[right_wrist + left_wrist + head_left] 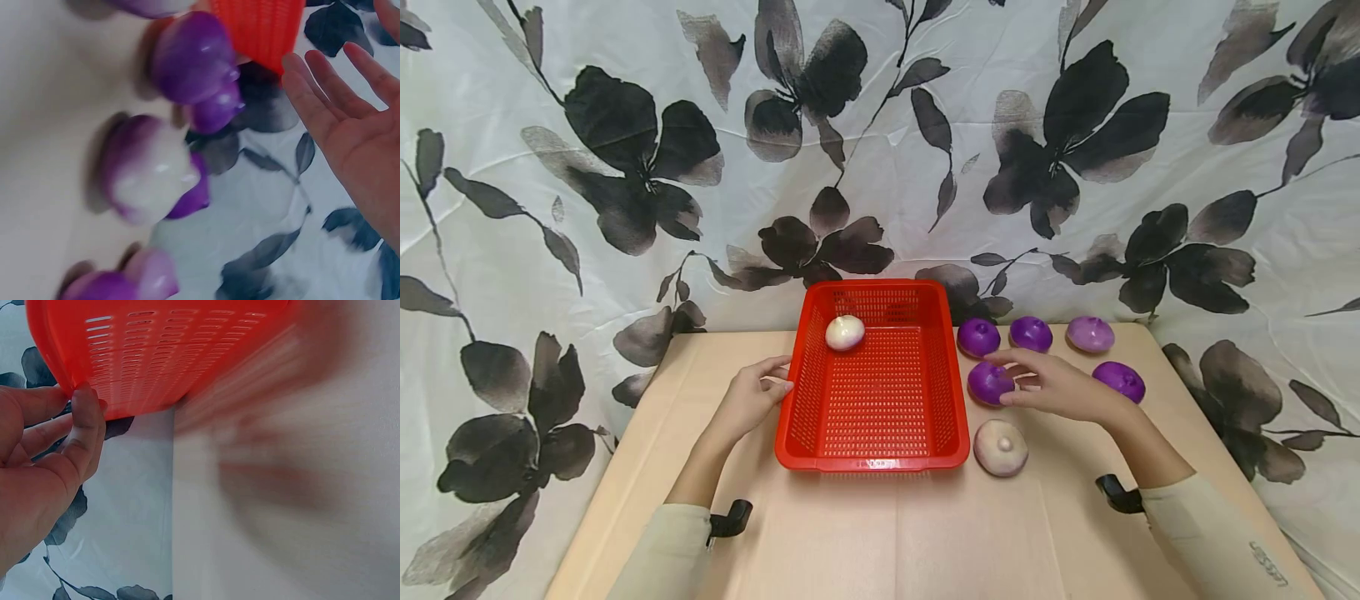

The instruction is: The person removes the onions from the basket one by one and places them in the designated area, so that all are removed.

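A red plastic basket (872, 463) with slotted walls stands mid-table, holding one white onion (845, 332) near its far left corner. At the left rim, my left hand (752, 398) pinches the edge between thumb and fingers, which the left wrist view shows close up. My right hand (1060, 385) hovers over the table right of the basket, its fingers spread and holding nothing. Its fingertips overlap a purple onion (987, 382) in the head view. In the right wrist view, the fingers are extended apart from a purple-and-white onion (147, 169).
More purple onions lie at the back right, among them one (978, 337) by the basket, a paler one (1090, 334) and one (1118, 382) beyond my right wrist. A pale, pinkish onion (1000, 447) sits nearer me. Floral cloth (925, 167) hangs behind the table.
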`<action>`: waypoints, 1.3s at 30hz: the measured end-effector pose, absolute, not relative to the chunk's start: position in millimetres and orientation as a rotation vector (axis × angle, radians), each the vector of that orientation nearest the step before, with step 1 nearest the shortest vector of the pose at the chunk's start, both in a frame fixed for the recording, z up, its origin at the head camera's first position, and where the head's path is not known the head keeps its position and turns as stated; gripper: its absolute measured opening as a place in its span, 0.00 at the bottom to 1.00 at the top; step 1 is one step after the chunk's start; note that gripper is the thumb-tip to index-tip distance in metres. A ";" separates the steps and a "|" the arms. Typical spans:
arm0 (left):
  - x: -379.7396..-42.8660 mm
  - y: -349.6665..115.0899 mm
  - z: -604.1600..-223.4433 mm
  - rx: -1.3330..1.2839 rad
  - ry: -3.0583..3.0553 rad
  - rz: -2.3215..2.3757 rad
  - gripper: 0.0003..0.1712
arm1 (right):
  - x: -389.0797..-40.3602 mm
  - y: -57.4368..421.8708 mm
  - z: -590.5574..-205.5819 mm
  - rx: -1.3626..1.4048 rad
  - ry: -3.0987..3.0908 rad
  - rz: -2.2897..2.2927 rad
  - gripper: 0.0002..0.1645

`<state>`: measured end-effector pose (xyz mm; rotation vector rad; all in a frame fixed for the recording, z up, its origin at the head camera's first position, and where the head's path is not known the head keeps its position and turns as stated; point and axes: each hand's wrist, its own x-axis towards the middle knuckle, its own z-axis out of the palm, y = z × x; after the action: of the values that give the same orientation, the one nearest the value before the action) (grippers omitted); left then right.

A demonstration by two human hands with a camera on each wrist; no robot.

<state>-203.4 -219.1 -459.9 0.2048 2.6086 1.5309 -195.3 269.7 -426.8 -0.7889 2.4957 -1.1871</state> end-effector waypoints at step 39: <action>-202.5 -219.5 -457.5 0.186 2.588 1.548 0.30 | -343.4 82.2 -420.6 -0.616 2.474 -1.077 0.40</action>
<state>-202.5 -219.5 -457.5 0.1857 2.5875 1.5475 -343.4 82.2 -420.6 -0.6161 2.4741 -1.0769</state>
